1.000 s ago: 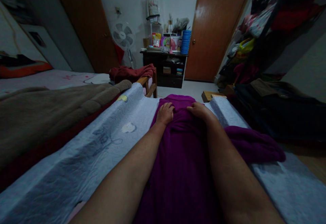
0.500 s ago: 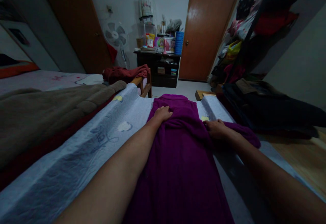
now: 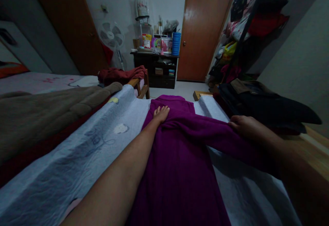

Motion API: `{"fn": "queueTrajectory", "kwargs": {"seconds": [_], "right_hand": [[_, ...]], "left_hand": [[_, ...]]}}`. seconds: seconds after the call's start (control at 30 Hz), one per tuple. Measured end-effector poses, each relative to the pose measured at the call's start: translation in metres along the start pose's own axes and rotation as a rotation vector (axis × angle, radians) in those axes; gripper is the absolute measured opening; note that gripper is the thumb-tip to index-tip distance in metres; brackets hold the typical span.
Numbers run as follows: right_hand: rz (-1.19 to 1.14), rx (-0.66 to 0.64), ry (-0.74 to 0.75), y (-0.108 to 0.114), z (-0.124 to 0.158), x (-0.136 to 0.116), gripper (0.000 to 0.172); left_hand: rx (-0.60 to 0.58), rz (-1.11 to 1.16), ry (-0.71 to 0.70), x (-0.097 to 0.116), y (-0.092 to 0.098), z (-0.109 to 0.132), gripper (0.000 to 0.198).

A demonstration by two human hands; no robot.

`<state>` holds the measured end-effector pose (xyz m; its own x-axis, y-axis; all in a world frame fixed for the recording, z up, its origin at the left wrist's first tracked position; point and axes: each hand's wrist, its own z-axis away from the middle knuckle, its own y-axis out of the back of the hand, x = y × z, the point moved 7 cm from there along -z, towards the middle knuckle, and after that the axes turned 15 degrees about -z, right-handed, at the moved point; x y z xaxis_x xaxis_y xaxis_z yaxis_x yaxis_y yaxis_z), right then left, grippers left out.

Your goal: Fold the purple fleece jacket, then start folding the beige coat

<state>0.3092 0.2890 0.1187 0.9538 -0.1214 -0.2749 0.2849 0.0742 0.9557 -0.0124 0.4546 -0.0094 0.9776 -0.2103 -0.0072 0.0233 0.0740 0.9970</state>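
Note:
A long purple garment [image 3: 177,178] with a collar at its far end lies stretched out on a pale blue-grey blanket [image 3: 102,157]. My left hand [image 3: 161,113] rests flat on its upper part, fingers spread. Out to the right, my right hand [image 3: 243,126] is closed around the garment's sleeve [image 3: 218,130], which is pulled up and away from the body. Folds run across the cloth between the two hands. The sleeve's lower end hangs beside my right forearm and is partly hidden by it.
A brown plush blanket [image 3: 51,113] lies on the left, with a dark red cloth [image 3: 123,74] beyond it. Dark folded clothes [image 3: 262,102] are stacked on the right. Farther back stand a fan [image 3: 113,37], a dark cabinet [image 3: 142,61] and a wooden door [image 3: 205,30].
My right hand has moved right, drawing the sleeve out from the garment's side. The fingers of my left hand have spread on the cloth. The view has shifted slightly.

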Motion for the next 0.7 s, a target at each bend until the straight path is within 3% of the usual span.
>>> {"fn": "queueTrajectory", "kwargs": {"seconds": [0.13, 0.33, 0.43, 0.6, 0.7], "right_hand": [[-0.071, -0.054, -0.024, -0.017, 0.021, 0.031, 0.039], [-0.217, 0.000, 0.028, -0.033, 0.060, 0.052, 0.039], [-0.387, 0.025, 0.009, -0.030, 0.069, 0.058, 0.034], [-0.915, 0.178, -0.148, -0.011, 0.075, 0.080, 0.038], [-0.907, 0.141, -0.231, -0.018, 0.073, 0.095, 0.038]], "left_hand": [[0.033, -0.005, -0.007, 0.003, -0.001, 0.002, 0.059], [0.121, -0.039, 0.004, 0.008, -0.006, 0.003, 0.065], [0.121, -0.047, 0.004, 0.007, -0.006, 0.001, 0.065], [0.116, -0.024, 0.000, 0.004, -0.002, 0.002, 0.061], [0.098, -0.013, -0.011, 0.004, -0.002, 0.002, 0.062]]}}
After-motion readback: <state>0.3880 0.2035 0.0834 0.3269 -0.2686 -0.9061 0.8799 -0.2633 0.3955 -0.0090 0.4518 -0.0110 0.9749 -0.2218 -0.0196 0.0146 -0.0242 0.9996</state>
